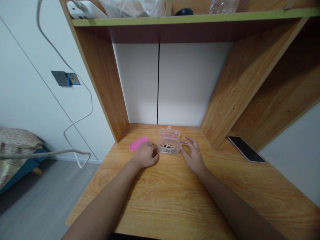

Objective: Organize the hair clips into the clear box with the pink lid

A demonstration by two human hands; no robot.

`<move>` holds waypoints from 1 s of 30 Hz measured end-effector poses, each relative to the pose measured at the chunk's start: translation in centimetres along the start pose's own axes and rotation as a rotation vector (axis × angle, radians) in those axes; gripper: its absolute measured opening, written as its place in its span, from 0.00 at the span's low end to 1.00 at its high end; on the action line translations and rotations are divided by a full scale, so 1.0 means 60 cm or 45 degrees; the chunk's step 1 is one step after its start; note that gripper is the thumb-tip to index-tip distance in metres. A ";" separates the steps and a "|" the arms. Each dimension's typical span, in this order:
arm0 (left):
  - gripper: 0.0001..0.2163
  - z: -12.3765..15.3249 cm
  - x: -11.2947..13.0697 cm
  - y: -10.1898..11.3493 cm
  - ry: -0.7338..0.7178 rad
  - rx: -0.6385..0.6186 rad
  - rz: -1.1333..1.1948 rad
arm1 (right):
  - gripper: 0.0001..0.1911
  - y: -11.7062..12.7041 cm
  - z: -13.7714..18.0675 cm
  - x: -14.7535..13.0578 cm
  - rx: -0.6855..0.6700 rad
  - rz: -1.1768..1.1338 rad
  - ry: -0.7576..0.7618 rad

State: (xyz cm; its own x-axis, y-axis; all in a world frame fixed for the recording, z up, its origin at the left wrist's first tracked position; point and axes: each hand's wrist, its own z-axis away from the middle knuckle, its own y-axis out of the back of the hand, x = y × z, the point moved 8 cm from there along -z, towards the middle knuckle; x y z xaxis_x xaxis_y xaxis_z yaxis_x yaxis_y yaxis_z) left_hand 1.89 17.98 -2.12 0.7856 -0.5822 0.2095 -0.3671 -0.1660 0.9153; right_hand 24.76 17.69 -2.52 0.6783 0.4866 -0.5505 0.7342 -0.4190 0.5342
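Observation:
A small clear plastic box [169,150] stands on the desk with its hinged lid [169,134] tipped back; a pink strip shows on the lid. Inside lie small dark and shiny items, too small to name. My left hand [146,155] is curled at the box's left side, and whatever its fingers may hold is hidden. Beneath and beyond those fingers lies a pink oval lid-like piece [137,144], partly covered by the hand. My right hand [193,156] is at the box's right end with fingers apart, thumb and fingertips at or touching its wall.
A phone [246,149] lies at the right of the wooden desk [160,196]. Wooden side panels and a white back wall enclose the far part. Overhead, a shelf [175,20] carries a power strip [85,10] and plastic bags. A white cable [91,103] hangs at the left.

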 end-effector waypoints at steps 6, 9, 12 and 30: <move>0.06 -0.001 -0.022 0.012 0.137 0.128 -0.104 | 0.14 -0.001 0.001 0.005 0.006 -0.005 -0.002; 0.08 0.006 -0.052 0.030 0.337 0.298 -0.220 | 0.14 -0.002 0.001 0.006 0.002 0.002 -0.009; 0.16 0.020 -0.081 0.039 0.534 0.406 -0.345 | 0.14 -0.003 0.001 0.005 -0.009 -0.002 -0.013; 0.22 0.017 -0.083 0.041 0.498 0.428 -0.283 | 0.13 -0.004 0.002 0.008 0.015 -0.012 0.027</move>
State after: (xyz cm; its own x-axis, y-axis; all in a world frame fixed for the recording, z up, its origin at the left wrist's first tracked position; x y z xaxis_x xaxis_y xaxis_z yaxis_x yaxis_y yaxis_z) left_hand -3.41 19.66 -1.25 0.9649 -0.1762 0.1948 -0.2599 -0.5330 0.8052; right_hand 24.92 17.93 -2.97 0.6708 0.5064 -0.5418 0.7408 -0.4235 0.5214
